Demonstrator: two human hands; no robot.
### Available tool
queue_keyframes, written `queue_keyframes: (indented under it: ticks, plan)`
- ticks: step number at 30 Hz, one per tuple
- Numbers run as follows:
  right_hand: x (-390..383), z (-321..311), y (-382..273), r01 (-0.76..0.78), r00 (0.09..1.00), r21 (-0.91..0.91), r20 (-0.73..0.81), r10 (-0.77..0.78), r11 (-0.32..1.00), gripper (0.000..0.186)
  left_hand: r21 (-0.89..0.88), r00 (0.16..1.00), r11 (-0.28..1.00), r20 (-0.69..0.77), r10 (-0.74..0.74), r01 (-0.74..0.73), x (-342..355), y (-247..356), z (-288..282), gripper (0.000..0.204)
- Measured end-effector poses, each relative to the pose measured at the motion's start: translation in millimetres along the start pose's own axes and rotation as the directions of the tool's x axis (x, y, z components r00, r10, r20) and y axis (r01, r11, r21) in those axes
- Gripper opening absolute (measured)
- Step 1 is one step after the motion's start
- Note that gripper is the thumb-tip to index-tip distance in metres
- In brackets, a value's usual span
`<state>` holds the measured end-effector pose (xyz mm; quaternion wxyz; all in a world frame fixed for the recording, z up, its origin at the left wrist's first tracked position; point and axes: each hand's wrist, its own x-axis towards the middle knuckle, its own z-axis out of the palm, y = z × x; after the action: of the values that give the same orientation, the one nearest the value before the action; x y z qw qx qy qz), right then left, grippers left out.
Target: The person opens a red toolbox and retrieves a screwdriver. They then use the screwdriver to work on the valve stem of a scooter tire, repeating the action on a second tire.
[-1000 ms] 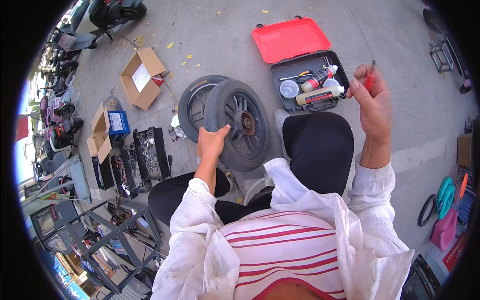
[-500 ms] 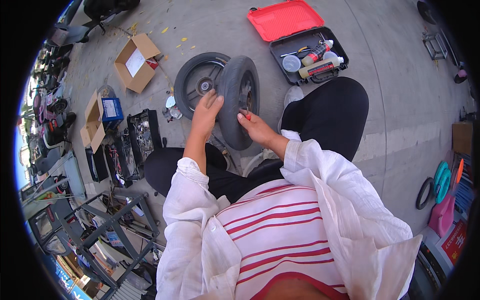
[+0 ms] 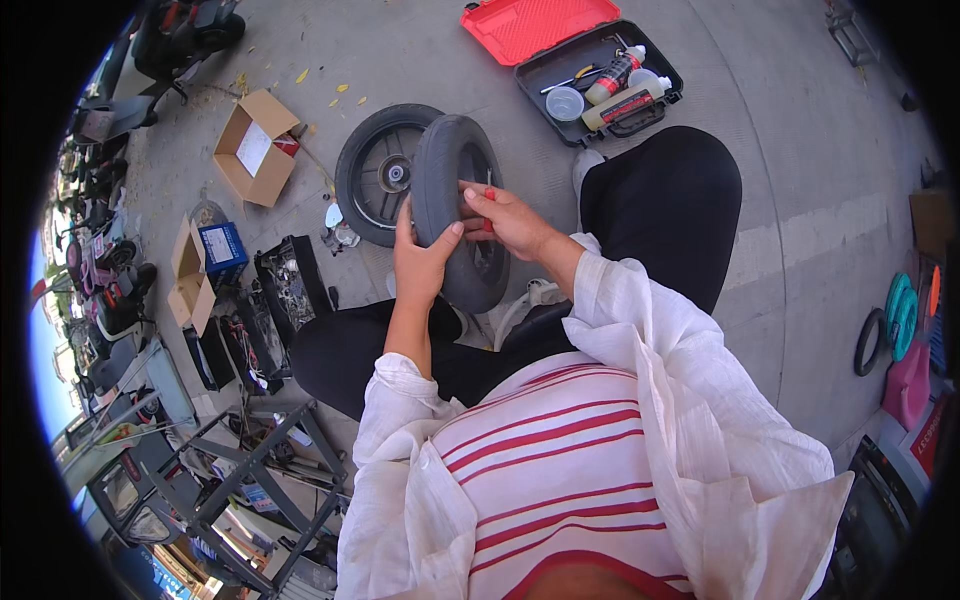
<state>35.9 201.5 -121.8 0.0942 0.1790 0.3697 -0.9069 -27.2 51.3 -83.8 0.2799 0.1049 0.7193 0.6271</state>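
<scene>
Over on the left sits an open cardboard box (image 3: pixel 257 148), brown and flat-sided, and below it a blue box (image 3: pixel 222 246) beside a tray of dark metal parts (image 3: pixel 290 282). Next comes a black wheel (image 3: pixel 384 173) lying flat on the grey concrete, spokes and hub showing. Leaning over it, held upright, is a small tyre (image 3: pixel 462 222), matt black rubber, rounded and thick. The left hand (image 3: pixel 422 262) is wrapped around its near edge, thumb on the tread; the right hand (image 3: pixel 512 220) is closed on a small red tool (image 3: pixel 489 206) and presses it against the tyre, so both hands are close together on it. To me the risk is a slip: the tool sits right by the left thumb, and a hard push on curved rubber could send it into that hand. Beyond lies a red-lidded tool case (image 3: pixel 545 27) holding bottles.
</scene>
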Motion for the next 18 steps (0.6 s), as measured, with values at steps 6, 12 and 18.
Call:
queue_keyframes:
  ticks: [6, 12, 18]
  plan:
    - [6.7, -55.0, 32.1, -0.345, 0.897, -0.695, -0.442, 0.002, 0.631, 0.053, -0.060, 0.976, 0.974, 0.027, -0.215, 0.217, 5.5, -12.5, -22.1, 0.071]
    - [-5.5, -44.5, 42.0, -0.186, 0.959, -0.910, -0.250, -0.135, 0.370, 0.033, -0.164, 0.975, 0.962, 0.085, -0.205, 0.217, 2.7, -24.6, -30.5, 0.066]
    - [-12.5, -31.5, 29.6, 0.029, 0.951, -0.910, -0.102, -0.290, 0.413, 0.021, -0.155, 0.996, 0.988, -0.089, -0.012, -0.002, 6.9, -19.4, -9.1, 0.071]
